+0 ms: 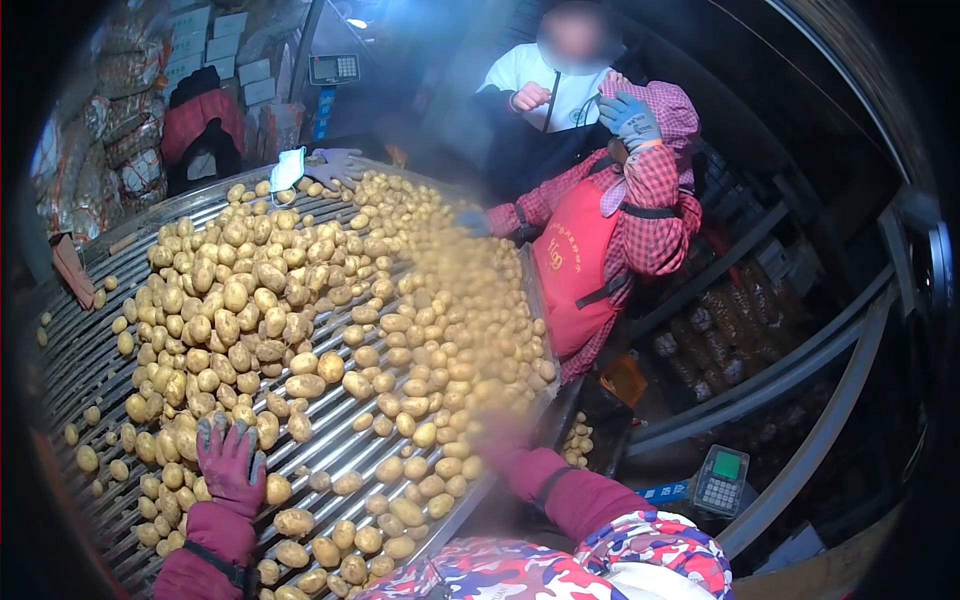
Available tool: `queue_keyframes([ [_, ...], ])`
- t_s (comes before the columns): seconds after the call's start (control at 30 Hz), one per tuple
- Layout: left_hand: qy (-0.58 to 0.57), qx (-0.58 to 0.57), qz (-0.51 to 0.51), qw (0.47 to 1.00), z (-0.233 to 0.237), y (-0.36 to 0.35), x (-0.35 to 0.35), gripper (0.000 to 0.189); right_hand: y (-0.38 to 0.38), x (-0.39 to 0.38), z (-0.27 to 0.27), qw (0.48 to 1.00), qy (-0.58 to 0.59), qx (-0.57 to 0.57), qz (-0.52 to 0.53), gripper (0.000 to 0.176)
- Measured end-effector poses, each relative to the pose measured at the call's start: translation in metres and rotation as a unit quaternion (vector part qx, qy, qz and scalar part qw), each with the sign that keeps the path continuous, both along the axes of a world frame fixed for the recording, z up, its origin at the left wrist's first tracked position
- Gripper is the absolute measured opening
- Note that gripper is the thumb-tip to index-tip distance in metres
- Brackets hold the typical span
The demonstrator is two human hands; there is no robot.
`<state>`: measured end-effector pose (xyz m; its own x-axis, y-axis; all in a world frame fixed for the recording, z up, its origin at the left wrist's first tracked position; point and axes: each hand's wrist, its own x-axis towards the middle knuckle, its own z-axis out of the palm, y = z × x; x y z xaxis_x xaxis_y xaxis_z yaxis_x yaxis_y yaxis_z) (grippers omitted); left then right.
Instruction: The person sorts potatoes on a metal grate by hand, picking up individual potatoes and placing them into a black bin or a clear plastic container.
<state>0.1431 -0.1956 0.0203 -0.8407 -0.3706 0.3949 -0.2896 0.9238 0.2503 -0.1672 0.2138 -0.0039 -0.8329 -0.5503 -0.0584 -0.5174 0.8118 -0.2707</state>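
Note:
Many potatoes (235, 300) lie heaped and spread over a table of parallel metal bars (330, 395). My left hand (232, 465), in a purple-red glove with greyish fingertips, rests palm down with its fingers spread against potatoes at the near left of the heap. On the right side, my right hand (500, 437) reaches over the potatoes at the table's right edge. It is smeared by motion, so its fingers and anything in them cannot be made out.
Across the table, a person in a red apron (575, 265) raises one gloved hand to the head; another person (550, 90) stands behind. A scale display (720, 480) sits at lower right. A face mask (287, 170) and glove (338, 165) lie at the far edge.

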Motion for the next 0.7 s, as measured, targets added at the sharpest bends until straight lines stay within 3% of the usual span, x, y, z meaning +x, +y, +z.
queue_keyframes([
  [0.37,0.016,-0.022,-0.001,1.0,-0.003,0.001,-0.001,0.045,0.002,0.002,-0.003,1.0,0.018,-0.018,0.007,0.052],
  [0.57,0.014,-0.017,-0.001,1.0,0.0,0.002,-0.002,0.044,0.003,-0.001,-0.002,0.999,-0.027,-0.03,0.001,0.054],
  [0.7,0.012,-0.019,-0.001,1.0,-0.001,0.001,-0.002,0.045,0.003,-0.001,-0.005,0.999,0.017,-0.022,0.015,0.052],
])
